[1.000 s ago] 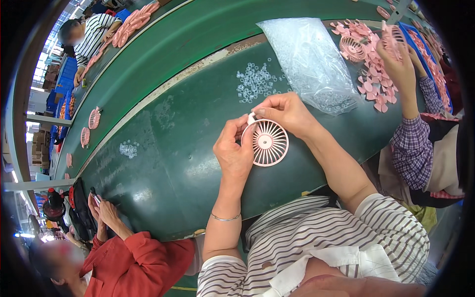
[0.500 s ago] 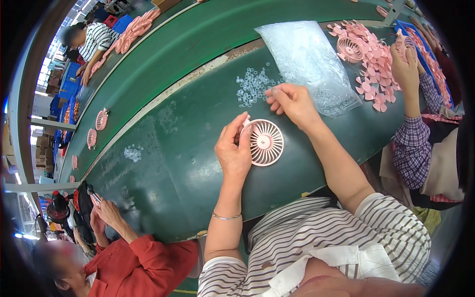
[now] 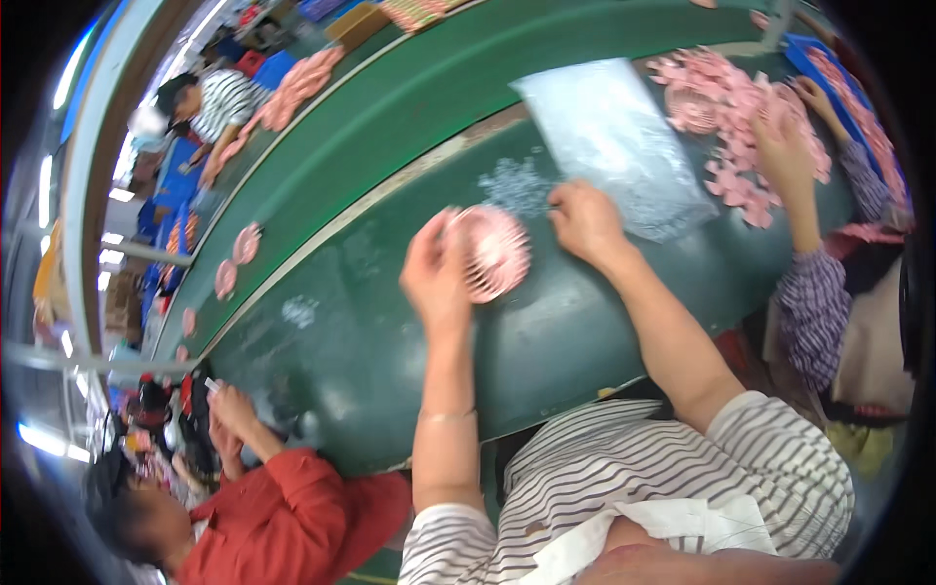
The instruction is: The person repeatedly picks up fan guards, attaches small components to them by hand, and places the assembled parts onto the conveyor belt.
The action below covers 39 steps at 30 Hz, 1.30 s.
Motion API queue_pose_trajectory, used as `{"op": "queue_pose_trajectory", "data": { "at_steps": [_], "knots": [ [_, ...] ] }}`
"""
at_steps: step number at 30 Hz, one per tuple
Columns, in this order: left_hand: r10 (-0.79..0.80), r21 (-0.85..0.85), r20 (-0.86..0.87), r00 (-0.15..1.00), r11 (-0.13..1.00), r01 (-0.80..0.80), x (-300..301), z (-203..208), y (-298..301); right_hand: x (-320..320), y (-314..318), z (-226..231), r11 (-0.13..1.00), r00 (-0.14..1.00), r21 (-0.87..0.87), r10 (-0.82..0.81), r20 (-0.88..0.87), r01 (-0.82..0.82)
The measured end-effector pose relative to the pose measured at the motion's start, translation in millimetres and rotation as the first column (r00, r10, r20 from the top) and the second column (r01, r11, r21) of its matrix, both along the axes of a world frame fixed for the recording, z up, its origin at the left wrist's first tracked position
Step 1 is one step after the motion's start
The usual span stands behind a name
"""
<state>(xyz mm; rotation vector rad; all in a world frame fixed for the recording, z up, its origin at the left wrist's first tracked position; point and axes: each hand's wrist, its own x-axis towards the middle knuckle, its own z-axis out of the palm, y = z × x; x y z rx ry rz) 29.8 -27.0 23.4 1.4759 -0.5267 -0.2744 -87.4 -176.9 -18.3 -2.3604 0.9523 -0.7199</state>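
My left hand grips a round pink fan housing with a slatted grille, held tilted above the green bench. The housing is blurred by motion, so its inside cannot be made out clearly. To the right of it, my right hand has its fingers curled together; whatever may be pinched in them is hidden. Just beyond that hand lies a scatter of small clear plastic rings. A large clear plastic bag holding similar small pieces rests beside them.
Pink fan blades are heaped at the far right, where a co-worker's hand reaches in. A blue tray stands beyond. More clear rings lie left. Pink housings sit on the green belt. A red-sleeved person works at left.
My left hand has shifted slightly left and tilted the housing. My right hand has lowered a little, its fingers curled more. The co-worker's hand at right has moved over the blades. The whole view has shifted.
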Motion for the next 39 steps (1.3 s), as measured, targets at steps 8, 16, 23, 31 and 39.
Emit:
{"op": "queue_pose_trajectory", "data": {
  "at_steps": [8,16,23,31,39],
  "knots": [
    [-0.109,0.068,0.193,0.975,0.993,0.097,-19.9,22.4,-167.0,4.7,2.9,-4.8,0.994,0.999,-0.108,0.008,-0.037,-0.012],
    [-0.510,0.026,0.204,0.836,0.856,0.516,-31.7,21.2,-193.6,-9.4,-5.4,4.0,0.994,0.998,-0.098,-0.051,0.049,0.056],
    [0.258,0.392,0.611,0.748,0.723,-0.569,230.2,-4.0,-42.4,9.4,17.3,12.4,0.982,0.982,0.168,0.051,0.180,-0.082],
    [0.116,0.222,0.963,0.245,0.177,-0.959,402.2,-41.7,128.6,5.2,17.0,14.2,0.946,0.952,0.247,0.140,0.273,-0.210],
    [-0.197,0.431,0.895,0.401,0.142,-0.891,428.4,-50.7,89.9,4.6,11.4,19.0,0.947,0.976,0.290,0.083,0.199,-0.140]
  ]
}}
